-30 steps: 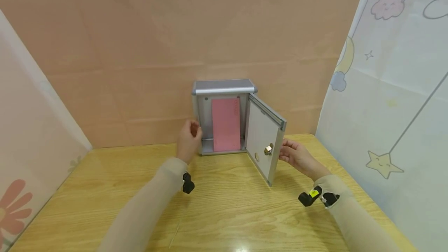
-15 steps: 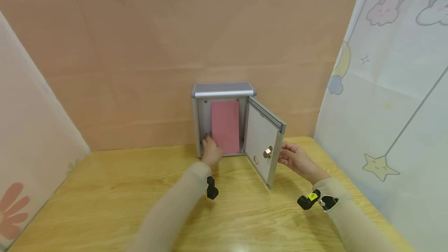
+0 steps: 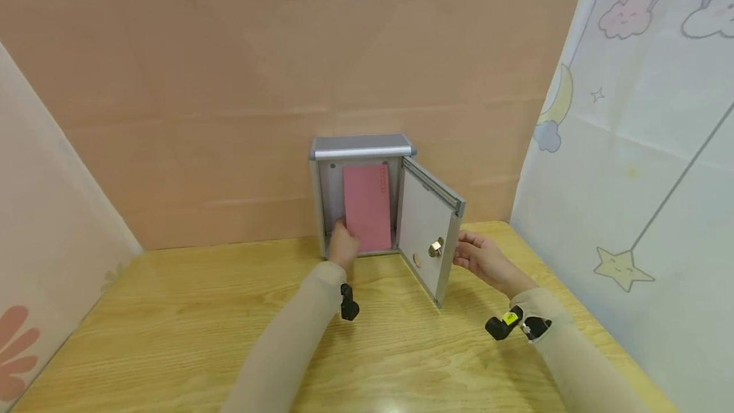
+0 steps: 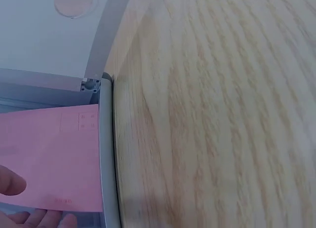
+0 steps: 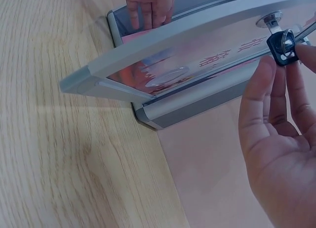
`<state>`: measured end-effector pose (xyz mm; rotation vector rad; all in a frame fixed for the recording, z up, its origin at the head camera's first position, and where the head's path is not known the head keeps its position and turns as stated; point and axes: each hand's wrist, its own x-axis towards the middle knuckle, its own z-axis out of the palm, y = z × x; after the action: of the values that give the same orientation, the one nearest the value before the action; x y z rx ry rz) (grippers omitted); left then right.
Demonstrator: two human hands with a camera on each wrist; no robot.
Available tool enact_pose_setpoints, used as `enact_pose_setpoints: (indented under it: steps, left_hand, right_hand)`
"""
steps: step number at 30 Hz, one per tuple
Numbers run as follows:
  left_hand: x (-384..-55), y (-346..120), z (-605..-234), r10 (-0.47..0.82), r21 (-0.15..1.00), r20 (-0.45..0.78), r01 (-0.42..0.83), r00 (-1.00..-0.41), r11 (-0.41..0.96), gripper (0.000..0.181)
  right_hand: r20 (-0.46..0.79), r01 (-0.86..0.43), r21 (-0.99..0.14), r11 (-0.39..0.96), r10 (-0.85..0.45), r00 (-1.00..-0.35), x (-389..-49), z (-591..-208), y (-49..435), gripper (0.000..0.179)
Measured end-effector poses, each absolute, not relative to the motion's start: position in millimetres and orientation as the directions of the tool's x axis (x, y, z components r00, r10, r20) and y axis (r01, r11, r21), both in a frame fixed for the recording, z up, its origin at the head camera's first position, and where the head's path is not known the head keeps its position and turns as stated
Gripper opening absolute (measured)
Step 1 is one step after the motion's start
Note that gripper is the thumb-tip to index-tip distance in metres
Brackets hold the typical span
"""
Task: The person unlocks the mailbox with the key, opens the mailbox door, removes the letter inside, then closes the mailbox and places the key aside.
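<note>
A silver metal letter box [image 3: 362,144] stands against the back wall, its door [image 3: 423,222] swung out to the right. Inside leans a pink envelope [image 3: 368,202], upright. My left hand [image 3: 344,248] reaches into the box at the envelope's lower left. In the left wrist view the thumb [image 4: 12,182] lies over the envelope's face, the other fingers at and behind its edge. Outside the door, my right hand [image 3: 486,262] pinches a black-headed key [image 5: 273,47] that sits in the lock [image 5: 269,19]. The lock's inner latch [image 3: 436,248] shows on the door's inside.
The box stands at the back of a wood-grain table [image 3: 189,311]. A peach-coloured wall [image 3: 218,94] rises behind, with a patterned wall [image 3: 648,164] at the right. The open door projects forward over the table.
My left hand has moved right, from beside the box's left edge into the box and to the pink envelope. The right hand stays at the key, the door at about the same angle.
</note>
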<state>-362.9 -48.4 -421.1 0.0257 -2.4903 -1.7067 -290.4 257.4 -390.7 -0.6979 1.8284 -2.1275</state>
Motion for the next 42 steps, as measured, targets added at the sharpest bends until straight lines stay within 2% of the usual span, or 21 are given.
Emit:
enact_pose_setpoints:
  steps: [8, 19, 28, 32, 38, 42]
  left_hand:
    - [-364, -48, -416, -0.209, 0.859, 0.273, 0.140, -0.939, 0.493, 0.024]
    - [-357, -53, -410, -0.209, 0.821, 0.384, 0.228, -0.900, 0.524, 0.012]
    - [-341, -65, -398, -0.152, 0.877, 0.374, 0.296, -0.915, 0.378, 0.013]
    - [-332, -73, -393, -0.131, 0.907, 0.366, 0.322, -0.921, 0.273, 0.012]
    - [-317, -93, -369, -0.179, 0.951, 0.306, 0.290, -0.935, 0.108, 0.012]
    - [-312, -114, -342, -0.212, 0.967, 0.231, 0.247, -0.950, -0.053, 0.008]
  right_hand:
    - [0.191, -0.116, -0.977, -0.181, -0.485, -0.853, -289, -389, 260, 0.026]
    - [0.188, -0.106, -0.976, -0.189, -0.493, -0.849, -290, -389, 259, 0.025]
    - [0.183, -0.102, -0.977, -0.186, -0.498, -0.848, -291, -390, 261, 0.026]
    - [0.183, -0.107, -0.978, -0.179, -0.494, -0.850, -291, -390, 263, 0.026]
    - [0.185, -0.103, -0.978, -0.183, -0.516, -0.837, -292, -390, 267, 0.030]
    - [0.204, -0.116, -0.974, -0.197, -0.522, -0.828, -292, -389, 270, 0.032]
